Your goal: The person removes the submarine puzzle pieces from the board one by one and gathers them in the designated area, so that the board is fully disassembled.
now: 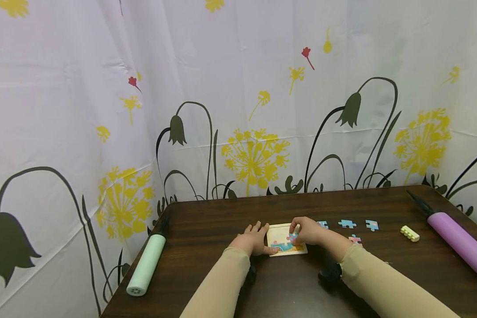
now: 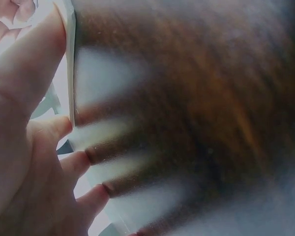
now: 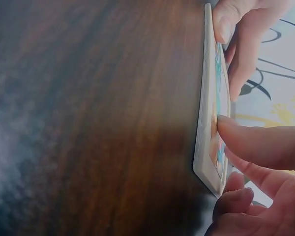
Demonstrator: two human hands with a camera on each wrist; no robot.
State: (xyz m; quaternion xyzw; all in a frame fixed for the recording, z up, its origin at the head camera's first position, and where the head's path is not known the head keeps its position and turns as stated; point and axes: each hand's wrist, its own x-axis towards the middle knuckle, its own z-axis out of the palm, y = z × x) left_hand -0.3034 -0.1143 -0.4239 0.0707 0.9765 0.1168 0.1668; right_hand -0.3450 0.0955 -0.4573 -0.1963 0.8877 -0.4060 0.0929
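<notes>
A shallow wooden puzzle tray (image 1: 279, 231) lies on the table, with joined colourful pieces along its near side. My left hand (image 1: 252, 240) is spread flat at the tray's left edge, thumb over the near left corner. In the left wrist view, that hand's fingertips (image 2: 99, 192) touch the table. Over the tray's right side, my right hand (image 1: 308, 230) pinches a blue and pink puzzle piece (image 1: 292, 237) between curled fingers and thumb. The right wrist view shows the right thumb (image 3: 255, 142) down at the tray's surface; fingers partly hide the piece.
Loose puzzle pieces (image 1: 347, 224) lie right of the tray; one pink piece (image 1: 355, 239) is partly behind the right forearm. Farther right are a pale yellow toy block (image 1: 410, 233) and a purple hand pump (image 1: 461, 243). A mint green pump (image 1: 147, 265) lies along the left edge.
</notes>
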